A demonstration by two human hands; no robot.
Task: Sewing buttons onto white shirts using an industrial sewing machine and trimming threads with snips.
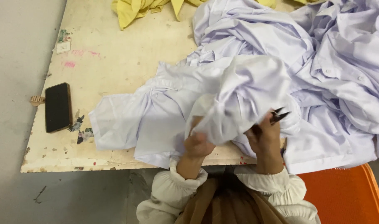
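Item in hand: one pale lavender-white shirt (239,95), bunched and lifted at the near edge of the surface (110,70), its lower panels trailing flat toward the black phone. Left hand (198,143): closed, gripping a fold of this shirt from beneath, fingers mostly hidden by cloth. Right hand (266,132): closed around small dark thread snips (278,115), blades pointing up and away, their tips just beside the shirt's raised fold. Judged state of work: trimming of this shirt appears under way, not finished; the garment is neither folded nor set aside, and which seams are already cleaned cannot be told. Pending stock, as judged: a large heap of like-coloured shirts (334,54) lies tumbled beyond and to the right of the held shirt, touching it, buttons and plackets showing; none looks sorted or stacked, so most of the lot seems left to do. Other entries: yellow garments (135,10) at the far edge of the surface, well apart from the held shirt; black phone (58,107) face down near the left edge; orange seat (347,193) to the right of the person, below the shirt heap; grey floor (15,83) left of the surface.
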